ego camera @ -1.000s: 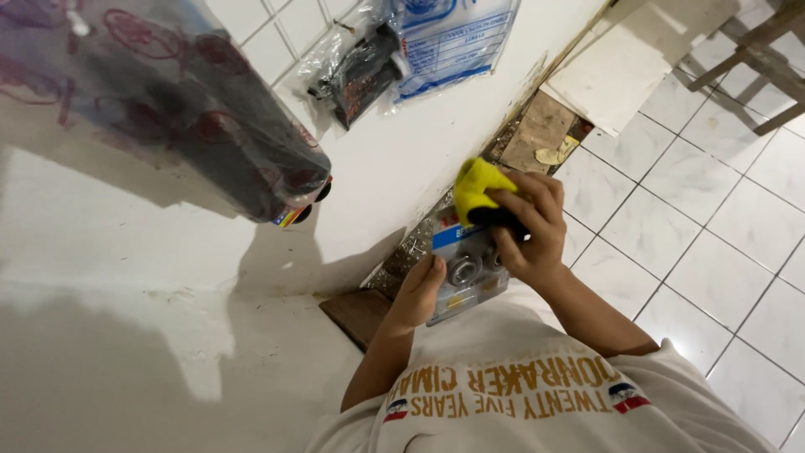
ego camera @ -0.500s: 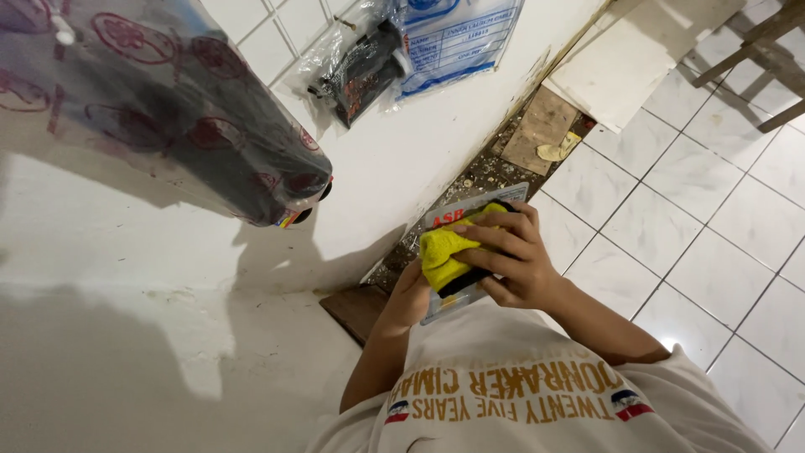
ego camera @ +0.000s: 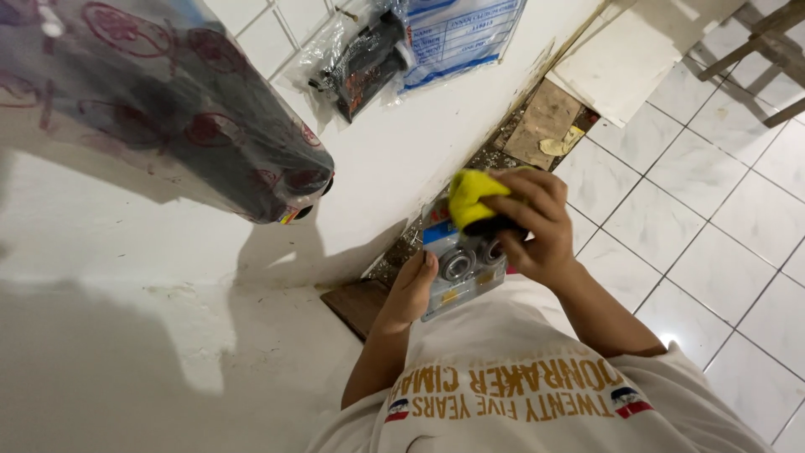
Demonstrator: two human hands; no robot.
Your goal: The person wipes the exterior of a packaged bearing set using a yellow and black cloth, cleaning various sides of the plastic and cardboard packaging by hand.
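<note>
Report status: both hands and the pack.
Left hand holds clear blister pack of metal bearings. Right hand grips yellow cloth over it. Nothing blocking.

The blister pack point(ego camera: 459, 273) is a flat, clear plastic package with a card behind it that shows blue at the top and some yellow lower down. Inside it sit round metal parts, grey and shiny, each with a hole in the middle, side by side. The pack is held up in the air, tilted, with its front turned to the camera and its lower left edge resting in the fingers. The yellow cloth point(ego camera: 471, 198) is soft and crumpled. It lies pressed on the upper part of the pack and covers that corner.
</note>
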